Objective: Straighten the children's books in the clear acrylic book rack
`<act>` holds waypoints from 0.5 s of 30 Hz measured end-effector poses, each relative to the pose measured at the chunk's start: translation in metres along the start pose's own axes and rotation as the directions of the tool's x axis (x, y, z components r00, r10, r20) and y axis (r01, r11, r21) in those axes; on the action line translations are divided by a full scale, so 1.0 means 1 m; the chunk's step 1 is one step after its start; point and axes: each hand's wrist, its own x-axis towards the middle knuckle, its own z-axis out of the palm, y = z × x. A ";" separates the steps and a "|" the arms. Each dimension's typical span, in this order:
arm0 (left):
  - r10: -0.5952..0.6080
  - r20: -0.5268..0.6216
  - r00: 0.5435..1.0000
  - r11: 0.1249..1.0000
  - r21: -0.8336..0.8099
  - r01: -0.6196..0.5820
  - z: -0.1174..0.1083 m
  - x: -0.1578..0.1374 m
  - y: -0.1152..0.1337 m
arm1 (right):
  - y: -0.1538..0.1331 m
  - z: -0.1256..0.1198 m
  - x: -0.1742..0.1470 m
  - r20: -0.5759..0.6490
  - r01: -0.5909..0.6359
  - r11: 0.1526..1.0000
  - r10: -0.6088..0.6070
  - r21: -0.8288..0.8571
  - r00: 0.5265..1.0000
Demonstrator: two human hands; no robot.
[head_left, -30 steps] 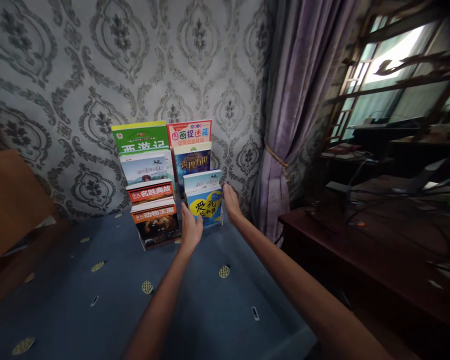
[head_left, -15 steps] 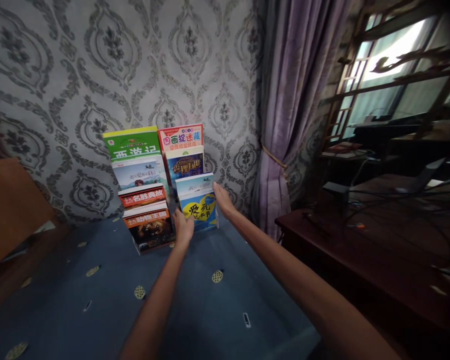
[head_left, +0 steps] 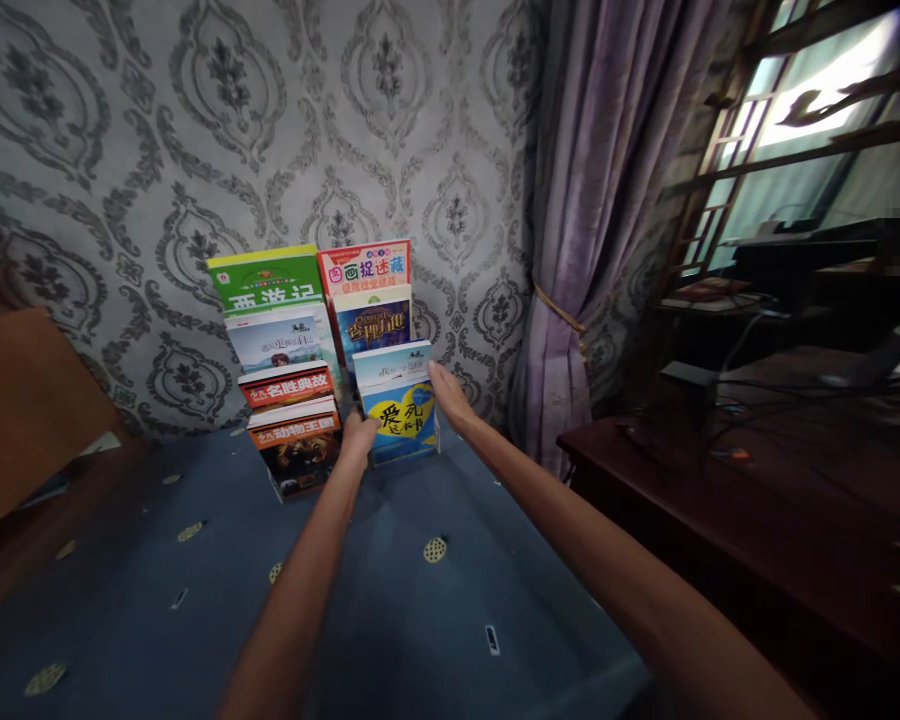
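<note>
Two columns of upright books stand in stepped tiers against the wall. At the front of the right column is a blue book (head_left: 409, 425) with a yellow heart, with a pale blue-white book (head_left: 391, 366) just behind it. My left hand (head_left: 358, 437) grips the blue book's left edge, thumb on its cover and fingers partly hidden in the gap between columns. On the opposite side my right hand (head_left: 450, 393) presses along the right edges of these books, its fingers mostly hidden. Near my left hand, an orange-and-black animal book (head_left: 300, 455) fronts the left column.
Behind them rise a green book (head_left: 270, 280), a pink-red book (head_left: 364, 270) and a dark blue book (head_left: 375, 325). A blue patterned cloth (head_left: 390, 610) covers the table. A brown box (head_left: 30, 420) sits left; a purple curtain (head_left: 570, 250) and dark red desk (head_left: 690, 500) with cables are right.
My left hand has shifted slightly left and up along the blue book's edge. My right hand stays at the right edge. The view has shifted slightly.
</note>
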 end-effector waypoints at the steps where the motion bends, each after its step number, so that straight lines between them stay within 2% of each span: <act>1: -0.017 -0.004 1.000 1.000 0.008 0.017 -0.001 0.000 0.002 | 0.000 0.000 0.000 0.003 0.003 1.000 -0.003 -0.004 1.000; 8: -0.076 -0.020 0.997 0.995 0.060 0.077 -0.001 -0.001 0.012 | -0.001 -0.001 0.002 0.022 0.029 0.998 -0.028 -0.048 0.999; 15: -0.077 -0.038 0.996 0.993 0.083 0.080 -0.002 0.001 0.011 | 0.002 0.000 0.008 0.011 0.013 0.994 -0.012 -0.106 1.000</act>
